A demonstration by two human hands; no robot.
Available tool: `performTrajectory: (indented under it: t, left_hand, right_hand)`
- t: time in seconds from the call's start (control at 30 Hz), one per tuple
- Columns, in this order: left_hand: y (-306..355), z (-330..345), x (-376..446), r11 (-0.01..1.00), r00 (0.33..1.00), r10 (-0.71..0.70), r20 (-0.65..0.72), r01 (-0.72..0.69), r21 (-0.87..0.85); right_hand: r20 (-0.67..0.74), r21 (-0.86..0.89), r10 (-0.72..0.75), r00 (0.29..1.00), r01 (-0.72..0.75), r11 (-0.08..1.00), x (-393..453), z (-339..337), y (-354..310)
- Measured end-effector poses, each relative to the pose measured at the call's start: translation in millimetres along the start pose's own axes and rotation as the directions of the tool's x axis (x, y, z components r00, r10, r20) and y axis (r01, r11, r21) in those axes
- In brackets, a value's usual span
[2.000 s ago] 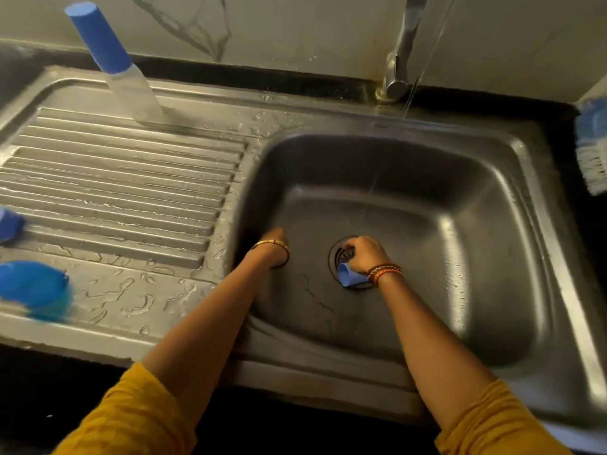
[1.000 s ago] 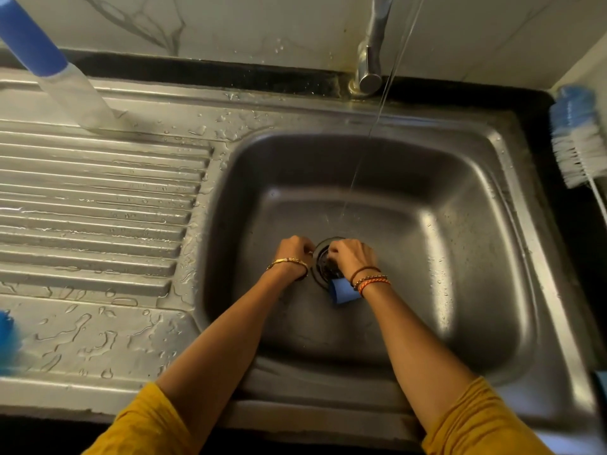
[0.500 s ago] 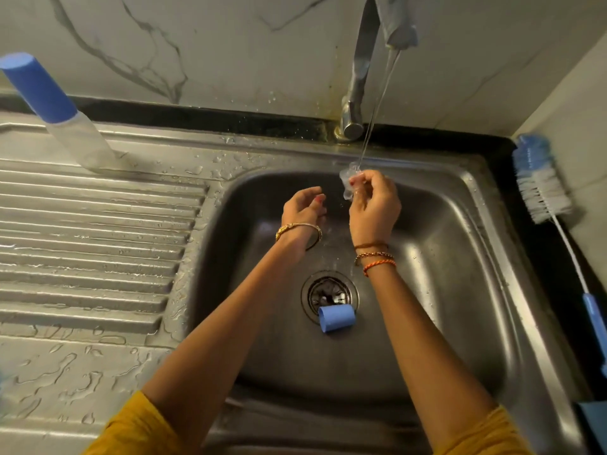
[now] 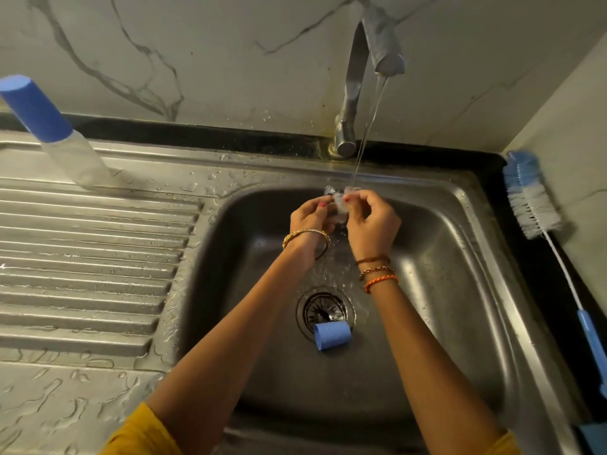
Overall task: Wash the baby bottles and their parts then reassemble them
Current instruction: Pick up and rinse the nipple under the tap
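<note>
The left hand (image 4: 310,214) has joined the right hand (image 4: 372,224); both pinch a clear teat (image 4: 340,201) under the stream, mid-sink. This looks like rinsing; next, turn it. A blue cap (image 4: 331,335) lies by the drain.

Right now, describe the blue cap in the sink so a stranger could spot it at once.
Find the steel sink basin under the running tap, then its round drain on the floor. The blue cap lies on its side at the drain's near edge, the only blue thing inside the basin.
</note>
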State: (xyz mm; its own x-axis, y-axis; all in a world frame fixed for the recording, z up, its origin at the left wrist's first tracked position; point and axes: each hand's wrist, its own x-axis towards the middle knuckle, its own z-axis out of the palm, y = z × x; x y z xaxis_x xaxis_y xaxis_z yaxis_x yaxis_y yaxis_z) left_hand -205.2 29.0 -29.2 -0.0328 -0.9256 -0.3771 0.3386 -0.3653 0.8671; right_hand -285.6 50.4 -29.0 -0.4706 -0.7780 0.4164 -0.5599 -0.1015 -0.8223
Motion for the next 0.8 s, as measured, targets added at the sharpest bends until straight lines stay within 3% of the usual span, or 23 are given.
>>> performTrajectory:
  t: [0.07,0.13,0.17,0.3,0.37,0.47,0.53,0.6,0.73,0.8]
  left_hand:
    - [1.4,0.9,-3.9,0.993,0.996,0.060,0.064,-0.066,0.103]
    - [1.4,1.5,-5.3,0.952,0.989,0.117,0.089,-0.137,0.274]
    - [2.5,2.6,-4.7,0.917,0.985,0.153,0.085,-0.173,0.360]
    - [12.1,6.1,0.5,0.736,0.945,0.319,0.075,-0.297,0.608]
    - [18.9,8.4,2.7,0.703,0.938,0.328,0.113,-0.323,0.633]
    - [29.6,10.4,5.4,0.791,0.962,0.238,0.134,-0.272,0.547]
    - [34.6,8.7,7.4,0.819,0.970,0.179,0.165,-0.240,0.522]
    - [38.1,7.5,8.4,0.865,0.973,0.138,0.183,-0.208,0.457]
    - [45.7,7.5,8.5,0.904,0.973,0.113,0.201,-0.185,0.386]
    - [45.8,6.0,6.7,0.932,0.971,0.075,0.227,-0.149,0.330]
  right_hand:
    - [0.103,0.108,0.340,0.935,-0.350,0.931,3.0,3.6,-1.5]
    - [0.243,0.281,0.641,0.728,-0.686,0.672,4.6,3.3,-3.7]
    - [0.314,0.292,0.695,0.647,-0.762,0.577,5.6,1.3,-5.5]
    - [0.519,0.215,0.710,0.475,-0.877,0.430,2.0,-7.4,-10.8]
    - [0.541,0.175,0.666,0.513,-0.844,0.507,3.9,-10.8,-13.7]
    - [0.527,0.107,0.558,0.642,-0.701,0.706,10.7,-11.1,-10.0]
    - [0.472,0.018,0.419,0.776,-0.484,0.875,12.1,-12.3,-5.1]
    - [0.413,-0.031,0.289,0.864,-0.303,0.952,10.7,-14.1,-5.5]
    - [0.450,-0.070,0.280,0.848,-0.279,0.958,9.5,-6.6,-1.1]
    - [0.445,0.064,0.258,0.858,-0.317,0.946,14.0,-10.0,-12.5]
